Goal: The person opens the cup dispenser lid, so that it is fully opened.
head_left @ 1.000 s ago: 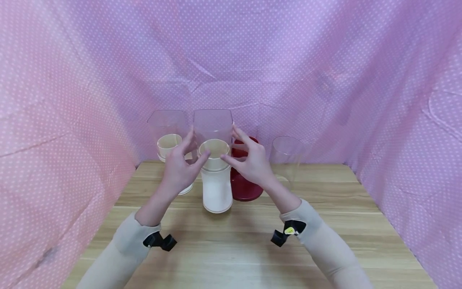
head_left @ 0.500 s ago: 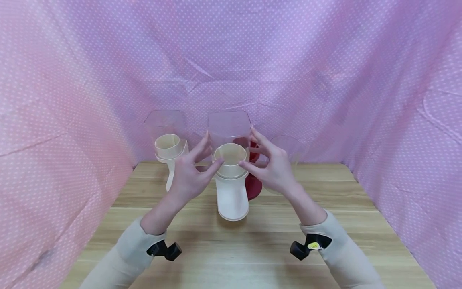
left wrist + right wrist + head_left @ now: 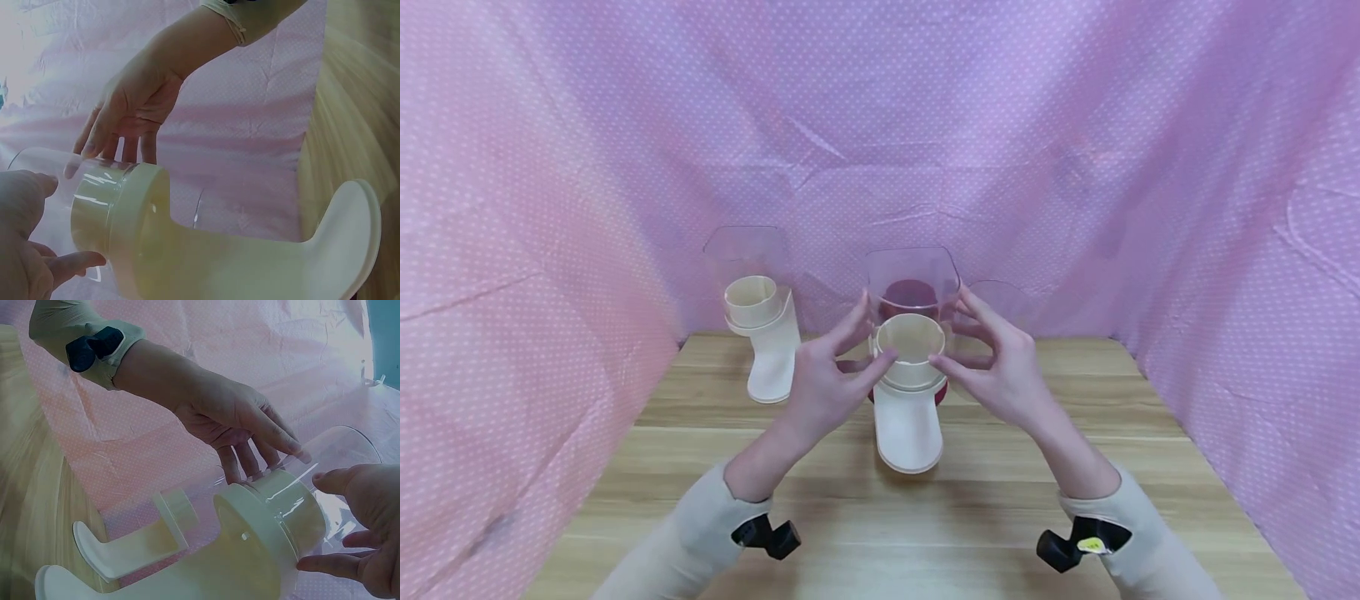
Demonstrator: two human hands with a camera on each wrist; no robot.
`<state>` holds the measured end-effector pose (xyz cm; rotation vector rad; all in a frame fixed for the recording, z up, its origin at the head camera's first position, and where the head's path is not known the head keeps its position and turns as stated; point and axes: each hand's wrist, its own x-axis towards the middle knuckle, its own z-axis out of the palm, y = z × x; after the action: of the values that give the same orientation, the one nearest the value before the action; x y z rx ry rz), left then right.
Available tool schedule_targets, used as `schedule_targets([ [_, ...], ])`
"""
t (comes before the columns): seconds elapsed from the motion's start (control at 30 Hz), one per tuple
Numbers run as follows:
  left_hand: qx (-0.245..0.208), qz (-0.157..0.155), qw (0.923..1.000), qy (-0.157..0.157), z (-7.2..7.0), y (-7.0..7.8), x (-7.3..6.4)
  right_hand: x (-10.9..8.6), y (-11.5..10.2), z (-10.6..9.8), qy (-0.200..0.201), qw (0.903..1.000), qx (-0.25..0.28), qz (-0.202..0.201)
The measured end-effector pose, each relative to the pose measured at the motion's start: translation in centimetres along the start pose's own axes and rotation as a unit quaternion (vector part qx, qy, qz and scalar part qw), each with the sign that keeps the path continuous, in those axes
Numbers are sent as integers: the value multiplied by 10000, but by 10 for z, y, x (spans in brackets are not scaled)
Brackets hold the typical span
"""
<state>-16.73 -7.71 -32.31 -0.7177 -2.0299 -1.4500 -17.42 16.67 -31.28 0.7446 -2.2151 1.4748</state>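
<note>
A cream stand (image 3: 908,433) with a ring top and a rounded foot is at mid-table. A clear plastic container (image 3: 913,268) is fitted upright around the cream collar of the ring, its upper end open and squarish. My left hand (image 3: 833,385) grips the container from the left, thumb at the collar. From the right, my right hand (image 3: 1003,375) holds it the same way, as the left wrist view shows with the container (image 3: 94,187) between both hands. Whether the foot touches the table cannot be told.
A matching cream stand (image 3: 772,358) with a clear container (image 3: 747,248) stands at the back left. Behind the held stand is a dark red stand (image 3: 942,393), mostly covered. A clear cylinder (image 3: 1000,293) is behind my right hand. Pink dotted cloth (image 3: 880,108) surrounds the wooden table (image 3: 880,533).
Both hands have moved the cream stand and its container rightward and nearer to me. It now covers most of the red stand, while the back-left stand shows more fully.
</note>
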Motion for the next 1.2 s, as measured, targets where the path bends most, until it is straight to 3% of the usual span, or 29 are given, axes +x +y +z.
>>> schedule_targets([
  [0.43, 120, 382, 9992, -78, 20, -4, -10, -24, 11, -10, 45, 10000, 12, -17],
  [0.77, 278, 400, 9987, -136, 29, -10, -24, -44, 18, -9, 216, 9997, -109, 38],
  [1.2, 92, 243, 9993, -273, 32, -15, -35, -56, 25, -3, 251, 9994, -137, 176],
])
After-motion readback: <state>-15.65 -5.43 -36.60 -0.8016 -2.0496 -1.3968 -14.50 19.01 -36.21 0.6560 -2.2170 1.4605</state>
